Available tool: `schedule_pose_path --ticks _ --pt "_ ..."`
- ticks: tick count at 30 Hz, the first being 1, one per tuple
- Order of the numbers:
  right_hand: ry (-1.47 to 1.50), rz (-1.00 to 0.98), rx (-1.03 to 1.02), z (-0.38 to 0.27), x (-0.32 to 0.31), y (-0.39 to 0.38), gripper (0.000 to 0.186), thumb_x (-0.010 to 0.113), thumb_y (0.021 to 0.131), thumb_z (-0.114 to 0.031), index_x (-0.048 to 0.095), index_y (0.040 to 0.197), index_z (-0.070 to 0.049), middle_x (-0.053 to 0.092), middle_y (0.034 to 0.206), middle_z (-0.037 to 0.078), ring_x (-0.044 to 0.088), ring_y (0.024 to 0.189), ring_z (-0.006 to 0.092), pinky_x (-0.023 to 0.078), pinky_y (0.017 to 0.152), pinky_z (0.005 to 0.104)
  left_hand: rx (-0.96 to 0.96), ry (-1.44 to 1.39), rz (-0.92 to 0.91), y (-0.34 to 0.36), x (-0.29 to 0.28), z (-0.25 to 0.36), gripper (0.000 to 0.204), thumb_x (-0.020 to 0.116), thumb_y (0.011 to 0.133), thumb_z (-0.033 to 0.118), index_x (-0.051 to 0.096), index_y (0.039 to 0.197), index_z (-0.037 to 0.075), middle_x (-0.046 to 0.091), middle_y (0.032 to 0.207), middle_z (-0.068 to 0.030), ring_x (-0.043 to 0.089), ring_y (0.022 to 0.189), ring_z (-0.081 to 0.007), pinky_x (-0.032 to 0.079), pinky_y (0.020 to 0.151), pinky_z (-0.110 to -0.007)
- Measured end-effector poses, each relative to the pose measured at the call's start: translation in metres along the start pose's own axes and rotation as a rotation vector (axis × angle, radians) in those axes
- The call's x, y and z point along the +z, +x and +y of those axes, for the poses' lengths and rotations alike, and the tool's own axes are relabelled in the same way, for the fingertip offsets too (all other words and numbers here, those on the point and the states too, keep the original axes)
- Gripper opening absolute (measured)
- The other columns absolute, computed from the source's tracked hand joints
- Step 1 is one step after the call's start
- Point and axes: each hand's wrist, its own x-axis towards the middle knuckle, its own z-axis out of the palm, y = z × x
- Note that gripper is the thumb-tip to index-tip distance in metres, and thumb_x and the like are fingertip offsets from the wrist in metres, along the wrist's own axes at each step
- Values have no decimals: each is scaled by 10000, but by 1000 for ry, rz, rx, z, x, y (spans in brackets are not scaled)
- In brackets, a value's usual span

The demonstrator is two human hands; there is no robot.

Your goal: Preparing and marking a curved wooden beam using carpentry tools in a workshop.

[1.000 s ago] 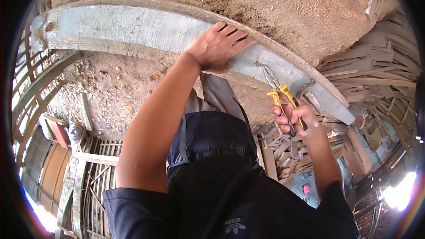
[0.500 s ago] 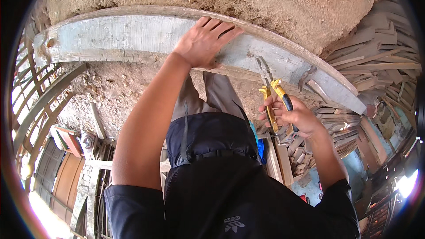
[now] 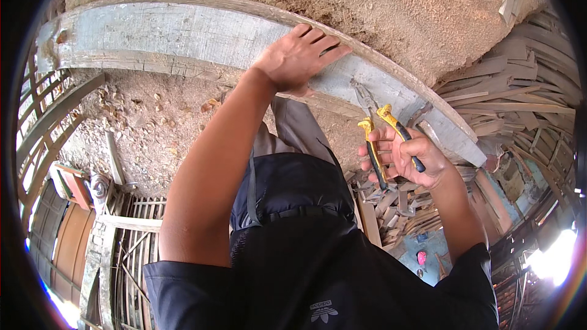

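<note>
A long, weathered grey-blue wooden plank (image 3: 177,30) stretches across in front of me, its edges bent by the lens. My left hand (image 3: 296,58) rests on its top, fingers spread toward the far edge and the thumb side near the close edge. To the right, my right hand (image 3: 406,153) holds pliers (image 3: 400,127) with yellow-and-black handles. The handles are spread apart, one across the palm and the other against the fingers. The metal jaws point away from me above the plank; whether they touch it I cannot tell.
Beyond the plank lies a sawdust heap (image 3: 391,6). Stacked wood strips (image 3: 510,95) fill the right side, and offcuts (image 3: 409,214) lie below my right hand. At the left stand slatted wooden frames (image 3: 58,122). Wood chips (image 3: 147,116) litter the floor.
The plank has shifted left and slightly up in the picture. My left hand has slid a little to the right along it. The pliers' handles are spread wider in my right hand.
</note>
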Motion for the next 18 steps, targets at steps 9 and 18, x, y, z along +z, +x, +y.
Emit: schedule_pose_path --ticks 9,18 --pt "17 37 99 -25 13 0 574 510 672 7 558 1241 -46 643 1194 180 675 1088 332 573 953 518 -10 16 -62 1 0 -1 1189 915 608 527 332 1595 211 534 1484 -83 496 1369 -259 331 1191 -431" --pt "221 33 149 -35 13 7 475 509 640 23 562 1096 -101 620 1047 155 631 878 305 552 746 441 -6 -6 -18 2 -1 -1 1169 932 574 471 383 1571 204 539 1476 -79 504 1353 -255 354 1163 -420"
